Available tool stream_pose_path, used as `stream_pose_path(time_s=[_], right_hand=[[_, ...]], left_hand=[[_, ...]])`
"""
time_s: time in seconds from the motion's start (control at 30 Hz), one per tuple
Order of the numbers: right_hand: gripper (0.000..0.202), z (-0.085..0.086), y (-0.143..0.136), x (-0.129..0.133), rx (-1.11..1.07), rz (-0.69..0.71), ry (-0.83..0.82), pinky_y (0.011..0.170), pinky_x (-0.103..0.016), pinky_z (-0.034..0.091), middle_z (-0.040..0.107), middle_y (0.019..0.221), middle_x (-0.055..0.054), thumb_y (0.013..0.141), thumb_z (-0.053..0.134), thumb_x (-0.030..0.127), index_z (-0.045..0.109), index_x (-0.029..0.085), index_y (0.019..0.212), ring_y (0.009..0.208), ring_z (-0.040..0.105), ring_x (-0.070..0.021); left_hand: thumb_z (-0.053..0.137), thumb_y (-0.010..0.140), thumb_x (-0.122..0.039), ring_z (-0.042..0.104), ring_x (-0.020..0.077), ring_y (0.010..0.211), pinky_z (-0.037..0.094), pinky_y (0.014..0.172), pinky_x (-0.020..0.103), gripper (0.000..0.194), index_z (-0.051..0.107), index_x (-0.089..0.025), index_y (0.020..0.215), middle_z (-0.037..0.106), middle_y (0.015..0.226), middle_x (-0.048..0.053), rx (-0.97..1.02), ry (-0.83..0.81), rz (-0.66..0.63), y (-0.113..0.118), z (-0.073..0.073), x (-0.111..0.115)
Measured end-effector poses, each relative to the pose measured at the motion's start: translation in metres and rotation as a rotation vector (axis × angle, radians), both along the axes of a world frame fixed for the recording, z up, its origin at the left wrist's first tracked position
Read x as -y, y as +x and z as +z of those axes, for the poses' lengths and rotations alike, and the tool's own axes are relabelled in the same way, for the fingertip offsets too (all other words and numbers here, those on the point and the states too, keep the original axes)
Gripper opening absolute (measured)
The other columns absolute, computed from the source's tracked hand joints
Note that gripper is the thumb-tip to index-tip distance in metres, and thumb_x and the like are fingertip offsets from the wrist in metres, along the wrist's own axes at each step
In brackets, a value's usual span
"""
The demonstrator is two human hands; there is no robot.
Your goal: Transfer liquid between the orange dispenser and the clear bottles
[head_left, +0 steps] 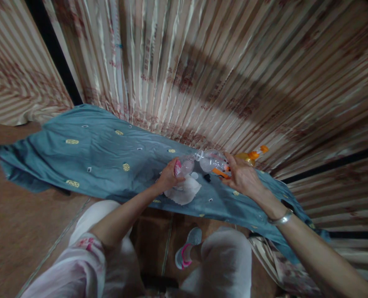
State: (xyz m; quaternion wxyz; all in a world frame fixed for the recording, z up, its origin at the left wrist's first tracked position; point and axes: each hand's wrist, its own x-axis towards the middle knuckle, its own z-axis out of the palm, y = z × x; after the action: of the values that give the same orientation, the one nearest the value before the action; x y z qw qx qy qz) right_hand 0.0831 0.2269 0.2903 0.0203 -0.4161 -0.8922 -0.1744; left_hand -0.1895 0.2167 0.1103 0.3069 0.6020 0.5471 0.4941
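Note:
My left hand is closed around a clear plastic bottle with a pink label, tipped toward the right. My right hand grips a second clear bottle, lying nearly sideways with its mouth toward the left. The two bottle necks meet, or nearly meet, between my hands. Below my left hand rests a white, scallop-edged piece, perhaps paper or thin plastic. A small white round cap lies beside it. An orange strip-like item shows under the right bottle, and a small black piece is close by.
A bottle of yellow-orange liquid with an orange top stands behind my right hand. The narrow table wears a blue-green cloth with pineapple prints. Striped curtains hang right behind it, and dark frame poles rise at the sides.

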Motion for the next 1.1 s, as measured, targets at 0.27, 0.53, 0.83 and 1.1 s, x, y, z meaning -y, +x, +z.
stream_pose_path(time_s=[0.27, 0.53, 0.83, 1.1], right_hand=[[0.077, 0.0004, 0.0005, -0.0011, -0.014, 0.019, 0.029, 0.092, -0.046, 0.052, 0.068, 0.126, -0.025, 0.084, 0.065, 0.036, 0.040, 0.005, 0.150, 0.113, 0.065, -0.0392], [0.077, 0.0040, 0.0005, -0.0014, -0.004, 0.041, 0.042, 0.093, -0.046, 0.052, 0.068, 0.124, -0.025, 0.085, 0.066, 0.037, 0.040, 0.005, 0.150, 0.112, 0.065, -0.0384], [0.078, 0.0050, 0.0015, -0.0029, 0.005, 0.036, 0.032, 0.095, -0.047, 0.051, 0.067, 0.126, -0.026, 0.085, 0.067, 0.037, 0.040, 0.004, 0.150, 0.113, 0.064, -0.0390], [0.076, 0.0085, 0.0005, -0.0026, 0.007, 0.042, 0.036, 0.094, -0.046, 0.051, 0.069, 0.123, -0.024, 0.085, 0.068, 0.037, 0.042, 0.004, 0.149, 0.112, 0.065, -0.0379]], left_hand=[[0.087, 0.060, -0.024, 0.062, 0.0362, 0.135, 0.048, 0.117, 0.054, 0.092, 0.050, -0.014, 0.143, 0.063, 0.144, 0.020, -0.031, -0.025, 0.003, 0.0007, 0.0062, 0.0023], [0.088, 0.059, -0.023, 0.060, 0.0372, 0.137, 0.046, 0.119, 0.055, 0.093, 0.050, -0.014, 0.143, 0.061, 0.146, 0.021, -0.023, -0.029, -0.004, 0.0003, 0.0062, 0.0024], [0.090, 0.057, -0.025, 0.062, 0.0386, 0.134, 0.048, 0.116, 0.057, 0.096, 0.050, -0.010, 0.143, 0.062, 0.144, 0.023, -0.010, -0.015, 0.006, 0.0012, 0.0026, 0.0005], [0.090, 0.058, -0.025, 0.062, 0.0383, 0.134, 0.050, 0.116, 0.058, 0.094, 0.052, -0.016, 0.144, 0.063, 0.145, 0.020, -0.016, 0.018, 0.000, 0.0003, 0.0005, 0.0008]])
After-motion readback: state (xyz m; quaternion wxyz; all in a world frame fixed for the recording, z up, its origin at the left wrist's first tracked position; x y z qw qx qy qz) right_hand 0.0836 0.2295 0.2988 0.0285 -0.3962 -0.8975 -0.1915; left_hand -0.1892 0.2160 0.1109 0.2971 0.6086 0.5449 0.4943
